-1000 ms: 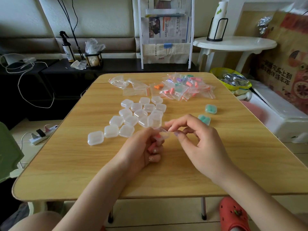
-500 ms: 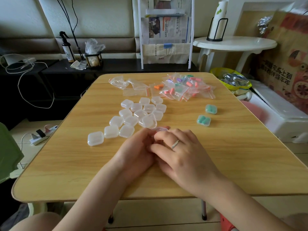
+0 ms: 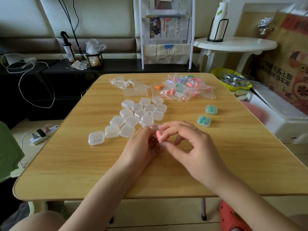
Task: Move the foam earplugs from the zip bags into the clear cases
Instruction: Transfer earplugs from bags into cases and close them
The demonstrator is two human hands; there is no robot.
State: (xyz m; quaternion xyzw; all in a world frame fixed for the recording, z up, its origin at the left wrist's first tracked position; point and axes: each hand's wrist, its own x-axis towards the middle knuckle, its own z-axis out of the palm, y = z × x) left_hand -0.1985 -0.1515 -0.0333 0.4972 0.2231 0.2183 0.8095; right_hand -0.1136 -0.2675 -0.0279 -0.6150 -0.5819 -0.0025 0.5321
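Both hands are meeting over the tabletop (image 3: 70, 164): the right hand (image 3: 188, 147) is pinching a pink foam earplug (image 3: 158, 135) with curled fingers, while the left hand (image 3: 141, 147) is curling around a small clear case (image 3: 154, 126). Empty clear cases (image 3: 130, 117) are lying just beyond, filled zip bags (image 3: 185, 88) farther back, and two teal-filled cases (image 3: 207, 115) to the right.

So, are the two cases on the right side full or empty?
Full: both cases lie closed with green earplugs visible inside.

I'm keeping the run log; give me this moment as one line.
step: pink earplug going into case | right hand: pinching earplug | left hand: holding clear case | filled: two green cases
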